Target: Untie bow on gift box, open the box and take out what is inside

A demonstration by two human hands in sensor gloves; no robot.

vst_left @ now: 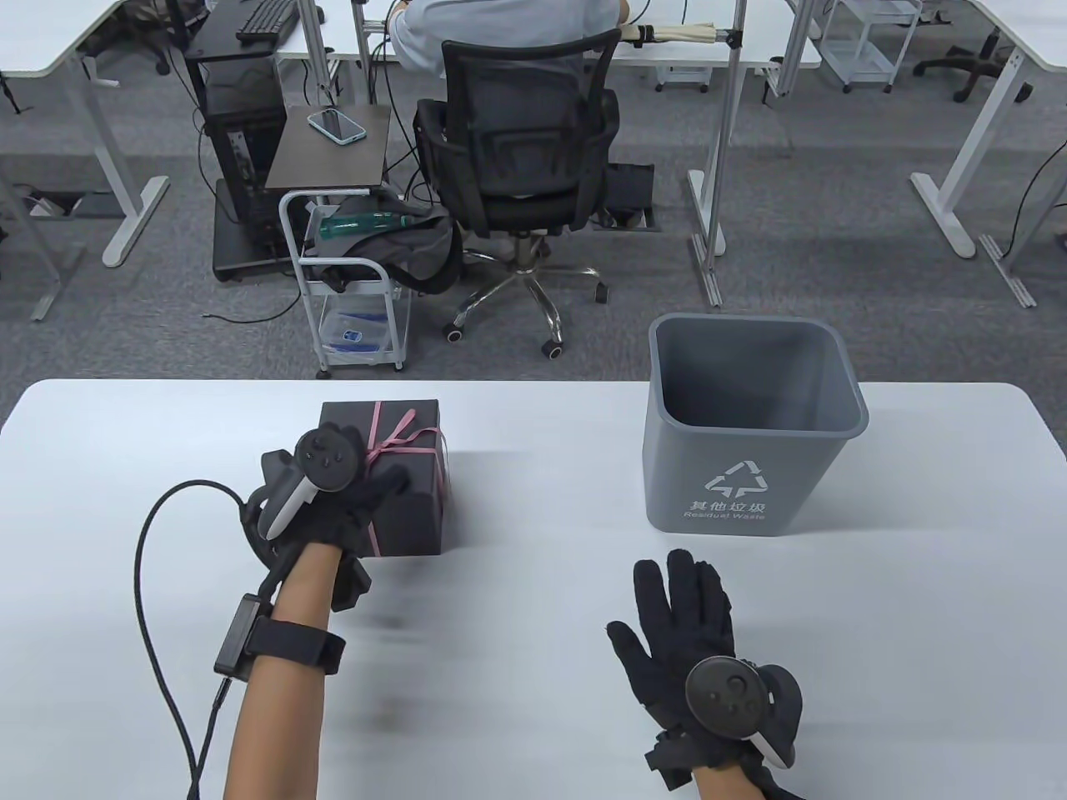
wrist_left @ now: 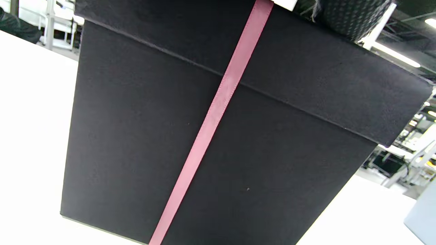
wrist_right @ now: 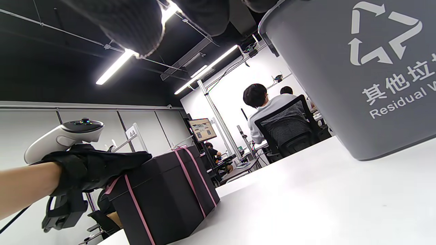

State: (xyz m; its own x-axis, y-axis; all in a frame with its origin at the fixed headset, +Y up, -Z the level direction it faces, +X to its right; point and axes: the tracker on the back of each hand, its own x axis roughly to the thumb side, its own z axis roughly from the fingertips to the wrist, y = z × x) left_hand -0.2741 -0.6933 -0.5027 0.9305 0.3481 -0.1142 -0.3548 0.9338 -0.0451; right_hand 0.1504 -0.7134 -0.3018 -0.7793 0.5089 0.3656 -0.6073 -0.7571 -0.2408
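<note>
A black gift box (vst_left: 413, 508) (wrist_left: 238, 136) (wrist_right: 167, 190) stands on the white table (vst_left: 533, 667), left of centre, its lid on. A pink ribbon (vst_left: 392, 442) (wrist_left: 218, 105) (wrist_right: 185, 170) crosses it and is tied in a bow on the lid. My left hand (vst_left: 354, 500) (wrist_right: 102, 166) rests on top of the lid with its fingers stretched flat beside the bow, holding nothing. My right hand (vst_left: 683, 621) lies flat on the table with fingers spread, well right of the box; two of its fingertips (wrist_right: 136, 23) hang in at the top of the right wrist view.
A grey waste bin (vst_left: 750, 425) (wrist_right: 357, 75) stands on the table to the box's right, just beyond my right hand. Past the far table edge a person (vst_left: 508, 33) sits on an office chair (vst_left: 521, 192), next to a small trolley (vst_left: 350, 308).
</note>
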